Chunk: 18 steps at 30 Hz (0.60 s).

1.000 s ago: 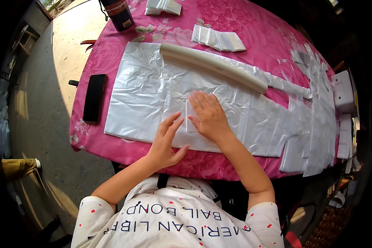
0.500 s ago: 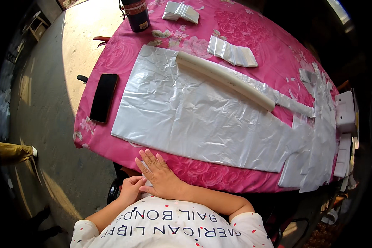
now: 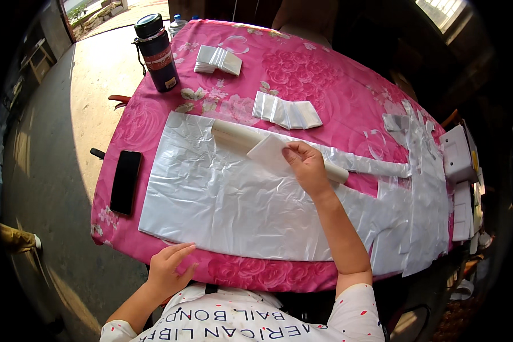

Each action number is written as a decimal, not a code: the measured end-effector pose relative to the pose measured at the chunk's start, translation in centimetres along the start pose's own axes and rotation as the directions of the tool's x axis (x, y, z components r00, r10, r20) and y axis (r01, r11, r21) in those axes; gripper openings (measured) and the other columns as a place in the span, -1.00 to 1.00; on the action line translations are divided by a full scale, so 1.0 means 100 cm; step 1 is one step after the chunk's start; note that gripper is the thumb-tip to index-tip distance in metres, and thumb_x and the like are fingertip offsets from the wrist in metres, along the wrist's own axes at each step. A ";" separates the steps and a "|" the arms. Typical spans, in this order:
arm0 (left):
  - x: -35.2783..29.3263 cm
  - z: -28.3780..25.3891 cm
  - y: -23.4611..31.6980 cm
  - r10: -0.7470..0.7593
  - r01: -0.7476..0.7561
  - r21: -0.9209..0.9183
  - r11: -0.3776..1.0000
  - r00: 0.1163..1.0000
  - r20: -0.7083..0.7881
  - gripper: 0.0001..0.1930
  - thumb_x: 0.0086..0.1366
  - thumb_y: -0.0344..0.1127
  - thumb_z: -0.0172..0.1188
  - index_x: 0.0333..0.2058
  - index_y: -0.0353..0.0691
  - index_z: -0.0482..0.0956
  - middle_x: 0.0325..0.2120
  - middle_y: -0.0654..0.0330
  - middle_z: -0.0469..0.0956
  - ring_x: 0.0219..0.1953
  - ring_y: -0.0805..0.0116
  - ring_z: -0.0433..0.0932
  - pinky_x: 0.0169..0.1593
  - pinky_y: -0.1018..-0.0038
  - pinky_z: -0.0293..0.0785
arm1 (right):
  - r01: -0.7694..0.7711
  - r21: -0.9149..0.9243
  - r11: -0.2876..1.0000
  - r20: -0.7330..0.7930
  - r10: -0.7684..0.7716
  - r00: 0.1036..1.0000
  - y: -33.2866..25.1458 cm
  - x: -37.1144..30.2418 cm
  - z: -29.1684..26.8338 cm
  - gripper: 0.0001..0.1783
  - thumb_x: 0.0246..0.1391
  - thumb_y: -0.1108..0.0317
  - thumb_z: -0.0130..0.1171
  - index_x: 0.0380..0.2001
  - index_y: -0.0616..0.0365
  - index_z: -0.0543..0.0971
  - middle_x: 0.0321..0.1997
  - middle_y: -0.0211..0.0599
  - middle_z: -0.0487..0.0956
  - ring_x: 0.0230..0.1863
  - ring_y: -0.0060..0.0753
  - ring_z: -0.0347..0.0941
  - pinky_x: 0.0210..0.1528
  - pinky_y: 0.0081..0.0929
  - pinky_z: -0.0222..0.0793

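Observation:
Between the thumb and fingers of my right hand (image 3: 309, 165) is a folded white plastic bag (image 3: 268, 154), held over the cream tube (image 3: 233, 134). The tube lies along the far part of a wide sheet of whitish plastic film (image 3: 228, 199) spread over the table. My left hand (image 3: 174, 265) holds nothing, its fingers apart, at the table's near edge beside the film's front edge. Beyond the tube rests a fanned row of folded white bags (image 3: 286, 112). Farther back and to the left sits a thicker stack of folded bags (image 3: 218, 60).
A pink floral cloth (image 3: 302, 68) covers the table. A dark phone (image 3: 126, 182) lies at the left edge, and a dark thermos flask (image 3: 157, 54) stands at the back left. Loose film strips (image 3: 424, 188) hang over the right end, near white boxes (image 3: 459, 154).
My right hand has gone from beside my left hand, near my body, forward to over the tube, carrying the folded bag. My left hand has let go and opened. The view has tilted upward.

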<state>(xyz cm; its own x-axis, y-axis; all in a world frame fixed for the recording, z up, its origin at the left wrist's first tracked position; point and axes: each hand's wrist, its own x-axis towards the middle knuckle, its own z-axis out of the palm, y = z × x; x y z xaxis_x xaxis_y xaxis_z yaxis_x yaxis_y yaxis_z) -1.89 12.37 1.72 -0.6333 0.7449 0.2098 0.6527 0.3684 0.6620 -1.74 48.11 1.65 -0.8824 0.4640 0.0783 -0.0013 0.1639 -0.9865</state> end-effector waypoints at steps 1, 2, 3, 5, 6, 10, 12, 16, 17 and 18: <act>0.000 0.001 0.001 0.008 -0.008 -0.001 1.000 1.000 0.015 -0.58 -0.11 -0.43 0.31 -0.18 -0.22 0.53 -0.23 0.12 0.56 -0.27 0.20 0.57 -0.24 0.42 0.52 | 0.035 0.064 0.997 -0.107 -0.028 0.994 0.002 0.027 -0.018 -0.79 0.12 0.37 0.10 -0.27 0.31 0.53 -0.31 -0.40 0.56 -0.29 -0.67 0.42 -0.18 -0.68 0.32; 0.001 0.004 0.003 0.019 -0.018 -0.016 1.000 0.999 0.042 -0.61 -0.10 -0.43 0.30 -0.20 -0.21 0.54 -0.22 0.13 0.56 -0.27 0.20 0.57 -0.24 0.42 0.53 | 0.070 0.010 0.997 -0.229 -0.066 0.971 0.011 0.052 -0.038 -0.77 0.12 0.38 0.09 -0.23 0.33 0.52 -0.30 -0.37 0.56 -0.31 -0.65 0.43 -0.19 -0.68 0.33; 0.003 0.006 0.006 0.029 -0.028 -0.024 0.999 0.998 0.057 -0.63 -0.10 -0.43 0.29 -0.21 -0.21 0.54 -0.22 0.13 0.56 -0.27 0.20 0.57 -0.25 0.42 0.53 | 0.090 0.068 0.994 -0.319 -0.063 0.946 0.029 0.077 -0.060 -0.78 0.12 0.40 0.07 -0.22 0.33 0.52 -0.29 -0.38 0.56 -0.30 -0.66 0.43 -0.22 -0.67 0.34; 0.005 0.012 0.009 0.042 -0.038 -0.041 0.998 0.995 0.087 -0.65 -0.09 -0.42 0.29 -0.22 -0.21 0.55 -0.23 0.13 0.57 -0.28 0.20 0.57 -0.25 0.42 0.53 | -0.003 -0.118 0.993 -0.441 -0.050 0.896 0.057 0.112 -0.090 -0.72 0.05 0.37 0.12 -0.19 0.31 0.51 -0.28 -0.24 0.57 -0.28 -0.50 0.47 -0.20 -0.58 0.36; 0.006 0.015 0.010 0.049 -0.045 -0.048 0.998 0.994 0.093 -0.67 -0.08 -0.42 0.28 -0.24 -0.22 0.55 -0.23 0.14 0.57 -0.28 0.21 0.58 -0.26 0.41 0.53 | -0.070 -0.194 0.978 -0.461 -0.028 0.887 0.076 0.127 -0.107 -0.69 0.03 0.36 0.13 -0.17 0.31 0.51 -0.26 -0.18 0.57 -0.25 -0.42 0.48 -0.17 -0.52 0.37; 0.001 0.016 0.005 0.007 -0.007 -0.001 1.000 0.994 0.114 -0.67 -0.07 -0.41 0.28 -0.24 -0.22 0.55 -0.23 0.14 0.57 -0.29 0.20 0.57 -0.26 0.40 0.53 | -0.381 -0.772 0.509 -0.486 -0.087 0.870 0.078 0.130 -0.086 -0.54 -0.04 0.25 0.17 -0.08 0.28 0.47 -0.10 0.05 0.48 -0.04 -0.05 0.39 0.01 -0.26 0.30; 0.002 0.013 0.005 0.012 -0.015 0.027 1.000 0.995 0.103 -0.68 -0.07 -0.41 0.27 -0.24 -0.22 0.55 -0.23 0.14 0.57 -0.29 0.20 0.57 -0.27 0.40 0.52 | -0.264 -0.819 0.509 -0.434 -0.249 0.866 0.073 0.119 -0.080 -0.51 -0.03 0.21 0.16 -0.05 0.26 0.45 -0.03 0.09 0.43 0.02 0.04 0.31 0.07 -0.20 0.24; 0.012 0.010 -0.001 0.079 -0.084 0.041 0.996 0.992 0.103 -0.67 -0.05 -0.41 0.26 -0.23 -0.23 0.53 -0.23 0.14 0.56 -0.29 0.21 0.57 -0.27 0.40 0.52 | 0.035 -0.606 0.795 -0.105 -0.124 0.987 0.038 0.048 -0.071 -0.43 -0.03 0.11 0.18 0.00 0.24 0.42 0.05 -0.03 0.40 0.09 -0.06 0.29 0.10 -0.27 0.23; 0.016 0.009 0.000 0.094 -0.099 0.037 0.994 0.988 0.123 -0.67 -0.04 -0.41 0.25 -0.22 -0.24 0.53 -0.23 0.14 0.56 -0.29 0.21 0.57 -0.27 0.40 0.52 | 0.065 -0.633 0.771 0.010 -0.076 0.997 0.019 0.019 -0.064 -0.45 -0.01 0.09 0.18 -0.01 0.22 0.44 0.06 -0.10 0.42 0.10 -0.15 0.30 0.10 -0.33 0.24; 0.023 0.011 0.003 0.119 -0.124 0.028 0.992 0.982 0.147 -0.67 -0.04 -0.41 0.25 -0.21 -0.24 0.52 -0.23 0.14 0.56 -0.28 0.21 0.57 -0.26 0.40 0.52 | 0.103 -0.688 0.718 0.077 -0.069 0.995 0.019 -0.005 -0.066 -0.50 -0.06 0.19 0.21 -0.04 0.20 0.47 -0.01 -0.10 0.45 0.04 -0.14 0.33 0.06 -0.35 0.27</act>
<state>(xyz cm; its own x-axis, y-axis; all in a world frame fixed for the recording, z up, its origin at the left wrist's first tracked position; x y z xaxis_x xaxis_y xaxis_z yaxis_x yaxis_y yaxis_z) -2.70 14.80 1.58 -0.4833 0.8570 0.1787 0.7377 0.2888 0.6103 1.77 53.99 0.65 -0.9136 0.3834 0.1352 0.2318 0.7645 -0.6015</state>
